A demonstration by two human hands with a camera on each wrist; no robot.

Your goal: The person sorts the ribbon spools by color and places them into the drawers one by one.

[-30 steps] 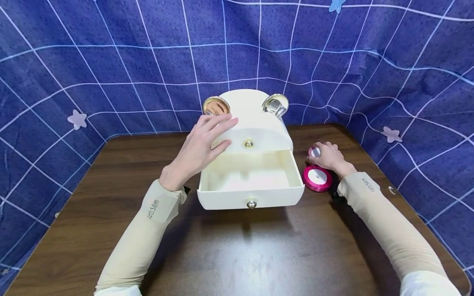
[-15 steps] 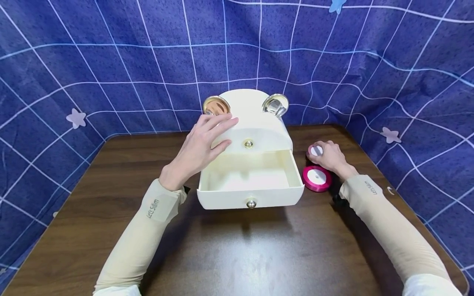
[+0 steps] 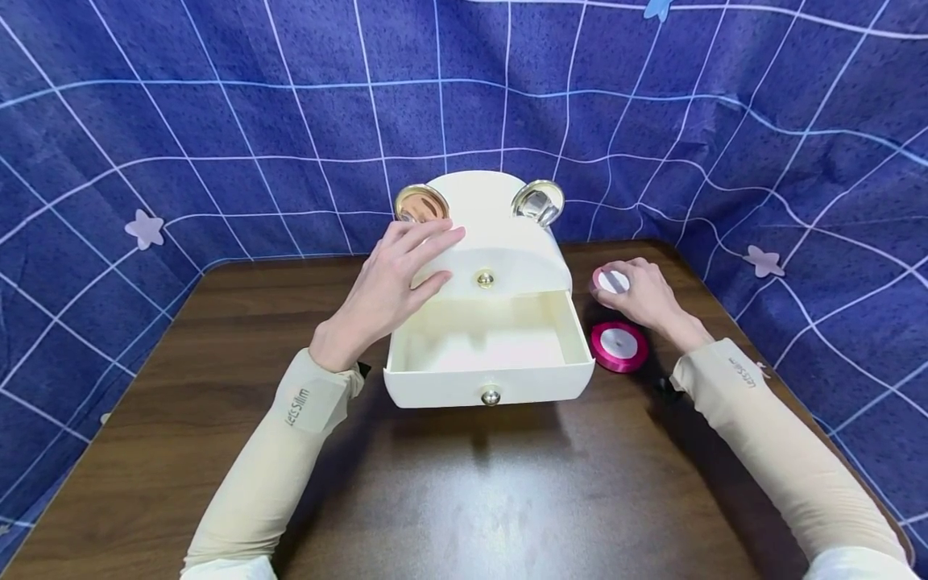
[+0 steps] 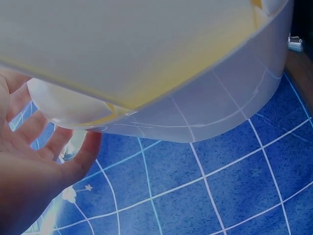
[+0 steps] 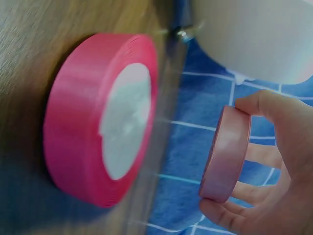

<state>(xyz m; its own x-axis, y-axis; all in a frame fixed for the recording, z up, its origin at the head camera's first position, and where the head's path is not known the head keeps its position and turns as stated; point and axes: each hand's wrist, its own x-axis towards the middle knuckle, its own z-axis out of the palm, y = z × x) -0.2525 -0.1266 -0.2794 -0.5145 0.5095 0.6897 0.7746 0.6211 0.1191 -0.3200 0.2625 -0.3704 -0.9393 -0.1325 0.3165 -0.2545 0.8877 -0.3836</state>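
A white storage box point(image 3: 500, 234) with a rounded top stands at the table's middle, its lower drawer point(image 3: 489, 387) pulled out and bare inside. My left hand point(image 3: 395, 278) rests on the box's upper left side, fingers spread and fairly straight. In the left wrist view, the fingers point(image 4: 88, 152) lie along the box's edge. My right hand point(image 3: 648, 298) pinches a small pink ribbon roll point(image 5: 226, 154) by its rim, raised off the table to the right of the box. A larger magenta ribbon roll point(image 3: 619, 346) lies flat on the table just in front of that hand.
Two shiny round ear-like pieces point(image 3: 422, 203) stick up from the box top. Small metal knobs point(image 3: 490, 395) sit on the drawer fronts. The brown wooden table point(image 3: 217, 387) ends against a blue gridded cloth point(image 3: 290, 121) behind and at the sides.
My right hand has lifted the small pink ribbon roll and shifted it slightly up and toward the box. The left hand stays where it was, and the drawer stays out.
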